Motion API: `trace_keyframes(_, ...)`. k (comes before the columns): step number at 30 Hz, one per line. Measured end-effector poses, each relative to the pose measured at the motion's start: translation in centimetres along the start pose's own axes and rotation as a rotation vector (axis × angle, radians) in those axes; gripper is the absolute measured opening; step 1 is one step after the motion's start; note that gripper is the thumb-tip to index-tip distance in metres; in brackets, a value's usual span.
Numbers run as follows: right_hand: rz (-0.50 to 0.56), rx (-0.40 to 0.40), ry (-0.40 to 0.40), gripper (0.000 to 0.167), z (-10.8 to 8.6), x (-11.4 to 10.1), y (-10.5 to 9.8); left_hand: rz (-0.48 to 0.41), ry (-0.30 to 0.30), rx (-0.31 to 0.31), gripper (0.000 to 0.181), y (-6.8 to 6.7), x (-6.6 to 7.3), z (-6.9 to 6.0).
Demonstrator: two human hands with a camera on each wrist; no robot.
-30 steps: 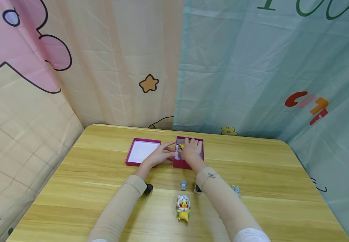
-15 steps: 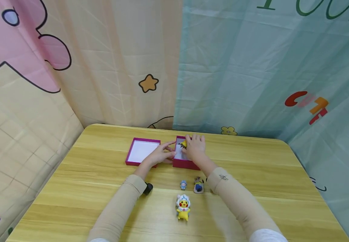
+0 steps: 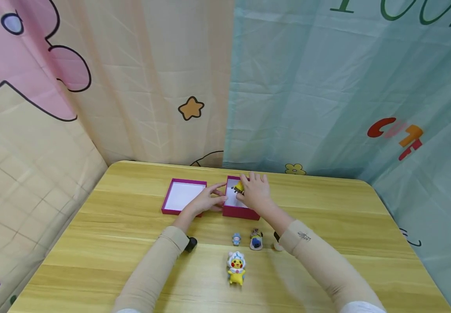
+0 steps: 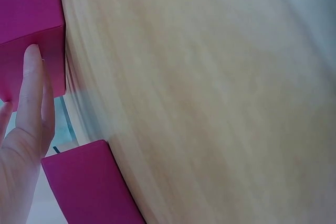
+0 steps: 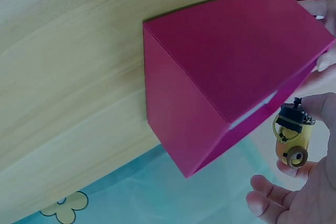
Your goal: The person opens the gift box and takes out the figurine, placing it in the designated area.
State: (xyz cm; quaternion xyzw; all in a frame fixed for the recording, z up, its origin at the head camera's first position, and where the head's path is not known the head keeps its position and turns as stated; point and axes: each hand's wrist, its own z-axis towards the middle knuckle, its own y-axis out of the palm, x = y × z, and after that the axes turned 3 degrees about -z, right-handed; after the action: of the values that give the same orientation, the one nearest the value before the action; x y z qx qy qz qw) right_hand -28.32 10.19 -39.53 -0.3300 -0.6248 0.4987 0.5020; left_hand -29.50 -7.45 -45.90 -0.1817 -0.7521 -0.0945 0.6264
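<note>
My right hand (image 3: 256,191) is over the open magenta box (image 3: 241,212), pinching a small yellow Minion figure (image 5: 292,136) between thumb and fingers. Dark overalls and a round goggle show on the figure, which hangs just outside the box's opening in the right wrist view. With its fingers extended, my left hand (image 3: 207,201) touches the left side of the box; a fingertip presses that wall in the left wrist view. Left of the box lies its lid (image 3: 184,194), white inside up, partly behind my left hand. My right hand hides much of the box's inside.
Nearer on the wooden table (image 3: 131,226) are a small blue figure (image 3: 236,239), a figure with a blue front (image 3: 256,240) and a yellow Pikachu figure in a white hood (image 3: 236,267). A pale round thing (image 3: 278,246) is partly covered by my right sleeve. Curtains hang behind.
My right hand has shifted right and drawn the Minion figure up from inside the box. The blue-fronted figure has come into full view, while a light blue figure farther right is now hidden.
</note>
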Motion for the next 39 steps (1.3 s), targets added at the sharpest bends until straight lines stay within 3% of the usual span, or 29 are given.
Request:
trace_keyframes(13,-0.024,0.071,-0.099,0.061,-3.8,0.6,-1.0,0.001,0.004,0.01,0.056,0.0,-0.1,0.0)
trace_keyframes(28,-0.041,0.159,-0.22,0.052,-9.1,1.2,0.3,-0.003,0.009,0.001,0.057,0.1,-0.1,0.0)
trace_keyframes(39,-0.078,0.179,-0.262,0.059,-12.3,1.0,1.8,0.005,0.003,-0.015,0.058,-0.1,-0.1,-0.1)
